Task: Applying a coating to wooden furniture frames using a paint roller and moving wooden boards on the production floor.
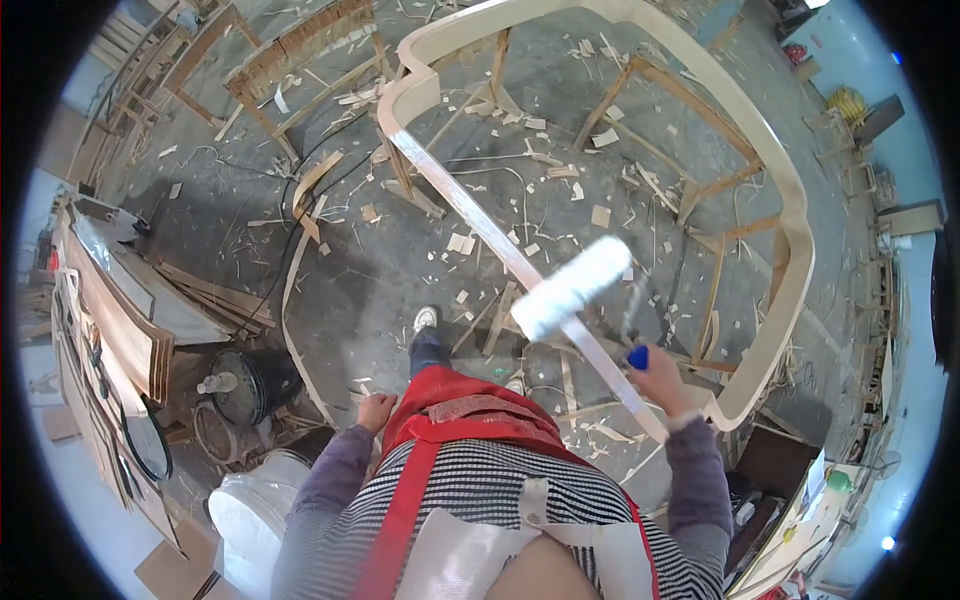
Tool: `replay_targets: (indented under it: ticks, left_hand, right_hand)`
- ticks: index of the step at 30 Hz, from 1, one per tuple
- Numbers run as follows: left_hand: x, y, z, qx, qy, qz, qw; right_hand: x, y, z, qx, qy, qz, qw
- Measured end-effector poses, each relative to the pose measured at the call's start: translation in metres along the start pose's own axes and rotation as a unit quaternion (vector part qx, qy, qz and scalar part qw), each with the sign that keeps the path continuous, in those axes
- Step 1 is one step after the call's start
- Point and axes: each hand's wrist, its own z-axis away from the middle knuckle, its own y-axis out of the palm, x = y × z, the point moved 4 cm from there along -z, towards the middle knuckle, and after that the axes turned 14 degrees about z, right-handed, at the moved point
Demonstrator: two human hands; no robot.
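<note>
In my right hand point(664, 382) is a paint roller point(572, 288), gripped by its blue handle. Its fluffy white sleeve lies across the narrow top edge of a large curved wooden frame point(470, 218), and a wet-looking shine runs along that edge. The frame forms a big wavy loop with pale bent-wood sides. My left hand point(376, 411) hangs at my side beside my red apron point(455, 400), fingers curled, with nothing visible in them.
Wooden trestles point(690, 95) stand under and inside the loop. Wood offcuts point(462, 243) litter the concrete floor. To the left are a black bucket point(255, 385), a white bucket point(255, 505) and stacked curved panels point(120, 300). A cluttered bench point(815, 530) is at the lower right.
</note>
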Motion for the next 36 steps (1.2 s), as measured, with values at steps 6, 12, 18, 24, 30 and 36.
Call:
replay_targets:
  ticks: [6, 12, 18, 24, 30, 36]
  left_hand:
    - [0.039, -0.089, -0.044, -0.06, 0.043, -0.034, 0.997]
    - [0.072, -0.184, -0.061, -0.16, -0.027, 0.053, 0.985]
    - [0.077, -0.182, -0.066, -0.165, -0.03, 0.035, 0.985]
    - [0.036, -0.091, -0.059, -0.083, 0.0, 0.022, 0.996]
    - [-0.012, -0.008, -0.036, 0.003, 0.01, -0.04, 0.999]
    - [-0.041, -0.004, -0.031, -0.006, 0.046, -0.05, 0.998]
  right_hand:
    - [0.214, 0.003, -0.208, -0.078, -0.065, 0.002, 0.995]
    - [0.352, -0.003, -0.335, -0.096, -0.05, -0.035, 0.993]
    - [0.289, -0.014, -0.283, -0.036, -0.086, -0.017, 0.996]
    - [0.061, -0.005, -0.091, 0.009, -0.071, -0.015, 0.997]
    - [-0.105, -0.02, 0.117, 0.049, 0.047, 0.093, 0.993]
    - [-0.134, -0.026, 0.155, 0.061, 0.06, 0.053, 0.995]
